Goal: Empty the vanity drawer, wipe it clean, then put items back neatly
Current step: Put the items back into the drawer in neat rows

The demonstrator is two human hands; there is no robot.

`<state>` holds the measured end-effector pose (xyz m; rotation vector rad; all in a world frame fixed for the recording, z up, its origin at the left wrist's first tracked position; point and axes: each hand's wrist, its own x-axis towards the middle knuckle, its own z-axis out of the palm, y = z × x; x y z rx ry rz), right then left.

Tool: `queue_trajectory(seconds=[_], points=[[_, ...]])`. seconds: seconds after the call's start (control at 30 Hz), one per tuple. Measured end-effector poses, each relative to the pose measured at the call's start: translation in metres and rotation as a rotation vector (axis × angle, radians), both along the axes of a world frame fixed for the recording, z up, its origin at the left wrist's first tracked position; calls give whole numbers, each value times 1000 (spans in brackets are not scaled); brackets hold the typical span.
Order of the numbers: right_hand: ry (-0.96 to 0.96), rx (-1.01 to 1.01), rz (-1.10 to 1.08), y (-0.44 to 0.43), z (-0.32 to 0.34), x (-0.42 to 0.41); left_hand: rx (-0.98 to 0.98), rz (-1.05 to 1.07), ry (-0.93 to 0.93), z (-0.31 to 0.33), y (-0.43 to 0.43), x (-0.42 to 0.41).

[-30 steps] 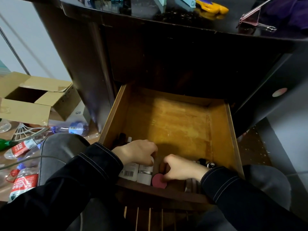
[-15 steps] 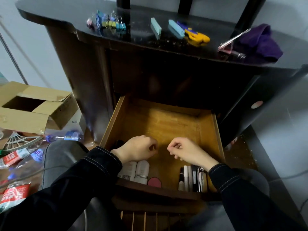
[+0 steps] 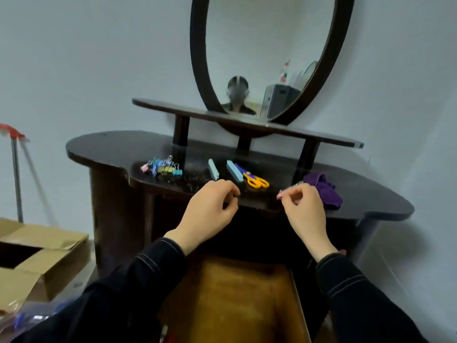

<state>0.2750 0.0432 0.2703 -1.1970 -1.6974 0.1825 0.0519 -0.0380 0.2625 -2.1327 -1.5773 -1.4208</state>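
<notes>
Drawer (image 3: 237,300) sits pulled open at the bottom centre of the frame. Above it, at the front edge of the vanity top (image 3: 111,149), the left hand (image 3: 210,209) curls thumb to forefinger. The right hand (image 3: 304,209) curls at a pink clip (image 3: 280,194). Whether either hand holds anything cannot be told.

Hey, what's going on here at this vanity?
A person is at a vanity with its wooden drawer pulled open. Both hands are at the top's front edge: the left hand, fingers curled, near the yellow scissors; the right hand at a pink clip beside the purple cloth. Whether either holds anything is unclear.
</notes>
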Motion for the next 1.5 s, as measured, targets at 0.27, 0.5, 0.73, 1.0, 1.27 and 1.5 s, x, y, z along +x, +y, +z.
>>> queue_trajectory(seconds=[0.27, 0.5, 0.73, 1.0, 1.27, 1.5], points=[[299, -288, -38, 44, 17, 11, -189, 272, 251, 19, 57, -17], [196, -460, 124, 66, 29, 15, -324, 214, 268, 13, 85, -26], [130, -422, 173, 77, 29, 6, -300, 349, 135, 23, 103, -27], [98, -391, 187, 81, 28, 3, -452, 465, 251, 31, 135, -11], [122, -392, 180, 83, 26, 3, -480, 499, 83, 35, 168, 15], [167, -391, 176, 81, 27, 4, -499, 297, 179, 33, 174, 22]])
